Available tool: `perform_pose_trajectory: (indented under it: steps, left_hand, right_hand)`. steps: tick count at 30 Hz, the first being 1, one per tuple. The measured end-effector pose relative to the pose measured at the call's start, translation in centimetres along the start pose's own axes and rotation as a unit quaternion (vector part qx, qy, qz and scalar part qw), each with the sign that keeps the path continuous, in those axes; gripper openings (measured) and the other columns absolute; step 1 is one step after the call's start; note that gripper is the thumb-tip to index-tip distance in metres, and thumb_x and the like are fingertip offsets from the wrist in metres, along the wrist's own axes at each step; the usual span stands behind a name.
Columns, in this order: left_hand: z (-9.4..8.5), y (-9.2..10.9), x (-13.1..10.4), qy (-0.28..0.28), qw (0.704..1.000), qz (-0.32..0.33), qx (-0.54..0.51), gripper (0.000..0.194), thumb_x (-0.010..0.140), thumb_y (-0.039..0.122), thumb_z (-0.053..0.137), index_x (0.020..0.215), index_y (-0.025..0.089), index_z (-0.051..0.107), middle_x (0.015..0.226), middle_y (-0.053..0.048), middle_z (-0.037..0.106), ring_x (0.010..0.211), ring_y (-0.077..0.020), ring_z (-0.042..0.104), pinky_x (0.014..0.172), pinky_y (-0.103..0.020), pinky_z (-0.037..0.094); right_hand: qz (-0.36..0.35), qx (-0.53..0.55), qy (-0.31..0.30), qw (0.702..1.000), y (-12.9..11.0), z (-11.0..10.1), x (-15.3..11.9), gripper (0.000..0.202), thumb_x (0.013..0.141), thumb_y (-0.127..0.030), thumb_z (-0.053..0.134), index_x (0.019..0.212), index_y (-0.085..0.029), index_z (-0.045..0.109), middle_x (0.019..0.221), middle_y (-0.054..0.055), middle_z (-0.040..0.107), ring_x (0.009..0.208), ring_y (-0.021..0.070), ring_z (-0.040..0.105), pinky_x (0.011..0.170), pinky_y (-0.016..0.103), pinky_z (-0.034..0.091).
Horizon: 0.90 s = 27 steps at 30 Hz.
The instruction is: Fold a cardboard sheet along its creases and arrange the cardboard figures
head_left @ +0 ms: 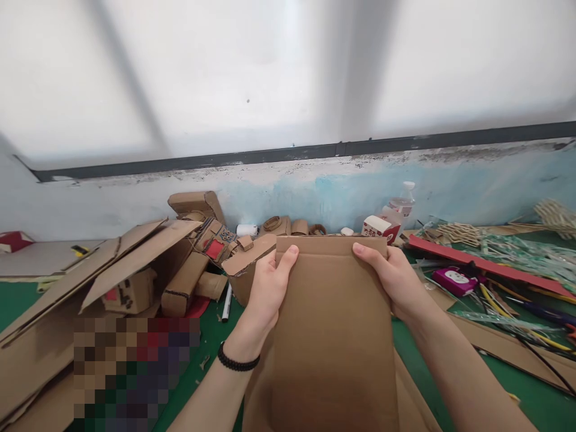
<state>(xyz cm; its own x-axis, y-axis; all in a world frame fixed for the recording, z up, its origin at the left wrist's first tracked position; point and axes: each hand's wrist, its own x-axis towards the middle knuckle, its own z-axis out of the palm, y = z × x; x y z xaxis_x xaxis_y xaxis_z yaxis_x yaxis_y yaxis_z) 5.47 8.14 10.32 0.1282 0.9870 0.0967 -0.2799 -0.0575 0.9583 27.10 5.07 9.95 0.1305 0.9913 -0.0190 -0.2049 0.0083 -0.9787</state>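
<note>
A brown cardboard sheet (pixel 335 336) stands upright in front of me, with a creased strip along its top edge. My left hand (pixel 272 279) grips its upper left corner, thumb on the near face and the fingers behind, out of sight. At the upper right corner my right hand (pixel 396 276) holds it the same way, thumb pressed near the crease. More cardboard (pixel 416 399) lies beneath the sheet, its edges showing on both sides. A white marker pen (pixel 227 303) rests on the green table just left of my left hand.
Cardboard sheets (pixel 130 252) lean in a pile at left over cardboard constructions (pixel 184 282). A red-and-white box (pixel 382 228) and a clear plastic bottle (pixel 407 198) stand by the wall. At right lie a red strip (pixel 486 264), a purple object (pixel 454 280) and cables. Pixelation covers the lower left.
</note>
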Motion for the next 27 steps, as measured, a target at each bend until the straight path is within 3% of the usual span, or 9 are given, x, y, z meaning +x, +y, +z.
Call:
perform_pose_trajectory:
  steps: [3,7,10,13,22,27]
  left_hand:
    - [0.0,0.1,0.0,0.014,1.0,0.019,0.007,0.052,0.083,0.057,0.087,0.115,0.016,0.08,0.103,-0.012,0.085,0.108,-0.033,0.079,0.1,-0.043,0.061]
    - [-0.1,0.5,0.0,0.007,1.0,-0.004,0.001,0.053,0.082,0.058,0.087,0.112,0.015,0.081,0.102,-0.013,0.085,0.104,-0.0345,0.08,0.091,-0.042,0.063]
    - [-0.1,0.8,-0.1,0.017,1.0,-0.004,0.002,0.049,0.083,0.058,0.086,0.107,0.015,0.081,0.105,-0.013,0.085,0.107,-0.034,0.079,0.092,-0.041,0.063]
    - [0.0,1.0,-0.4,0.025,1.0,0.002,0.004,0.047,0.082,0.057,0.086,0.105,0.016,0.081,0.108,-0.013,0.084,0.11,-0.0337,0.078,0.094,-0.04,0.062]
    - [-0.3,1.1,-0.3,0.033,0.999,0.012,0.008,0.051,0.083,0.062,0.086,0.105,0.016,0.081,0.098,-0.01,0.084,0.098,-0.0318,0.08,0.083,-0.038,0.063]
    - [-0.4,1.3,-0.2,0.025,1.0,0.007,0.01,0.057,0.078,0.066,0.088,0.103,0.015,0.082,0.097,-0.011,0.084,0.097,-0.0328,0.08,0.079,-0.037,0.064]
  right_hand:
    - [-0.005,0.002,0.013,1.0,-0.1,0.4,-0.3,0.055,0.078,-0.063,0.09,0.107,-0.018,0.081,0.103,0.013,0.085,0.091,0.0337,0.081,0.067,0.034,0.064]
    - [0.013,0.0,0.007,1.0,-0.3,0.7,-0.4,0.057,0.078,-0.071,0.084,0.103,-0.02,0.08,0.105,0.013,0.085,0.094,0.0355,0.081,0.066,0.037,0.064]
    - [-0.003,0.013,-0.008,1.0,-0.4,1.0,-0.5,0.054,0.079,-0.073,0.083,0.096,-0.021,0.08,0.102,0.012,0.085,0.093,0.034,0.081,0.064,0.034,0.062]
    - [-0.018,0.012,0.014,1.0,-0.6,1.2,-0.6,0.052,0.078,-0.072,0.085,0.088,-0.021,0.079,0.096,0.011,0.084,0.09,0.0327,0.08,0.06,0.031,0.059]
    - [-0.033,-0.024,0.044,0.998,-0.6,1.6,-1.0,0.055,0.079,-0.075,0.081,0.081,-0.02,0.074,0.084,0.009,0.08,0.077,0.0277,0.075,0.056,0.03,0.055]
    - [-0.019,0.004,0.02,1.0,-0.4,1.8,-1.1,0.055,0.08,-0.075,0.081,0.086,-0.02,0.077,0.086,0.009,0.08,0.082,0.0285,0.076,0.06,0.031,0.058]
